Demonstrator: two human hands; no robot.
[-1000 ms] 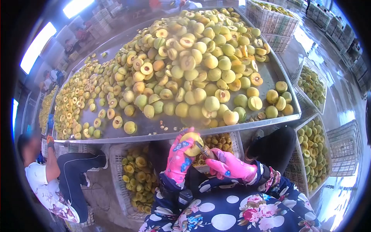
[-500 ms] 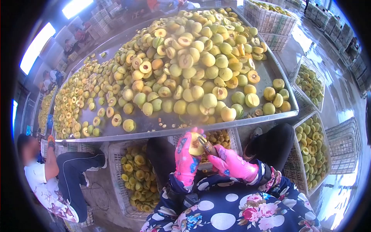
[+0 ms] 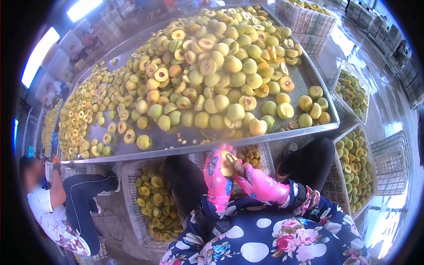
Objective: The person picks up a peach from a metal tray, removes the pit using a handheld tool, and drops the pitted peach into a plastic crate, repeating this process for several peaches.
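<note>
Below the table's front edge, my left hand point(image 3: 217, 176), in a pink patterned glove, holds a cut yellow-green fruit half point(image 3: 227, 167) with its cut face turned to the right. My right hand point(image 3: 260, 183), also in a pink glove, grips a small metal tool point(image 3: 235, 163) whose curved end is against the fruit's cut face. Fruit pieces lie in a crate point(image 3: 268, 161) beneath my hands, partly hidden by them. The metal-edged table point(image 3: 176, 154) in front bears a large heap of halved and whole fruits point(image 3: 221, 75).
A crate point(image 3: 130, 194) of fruit halves stands left of my legs. On the right are a fruit-filled crate point(image 3: 340, 176), an empty-looking crate point(image 3: 388, 170) and another fruit crate point(image 3: 367, 99). A co-worker point(image 3: 57, 198) sits at the far left. Stacked crates point(image 3: 304, 26) stand behind.
The tool's curved end has moved up and left over the cut face, and my right hand has shifted slightly left. The whole view has shifted a little.
</note>
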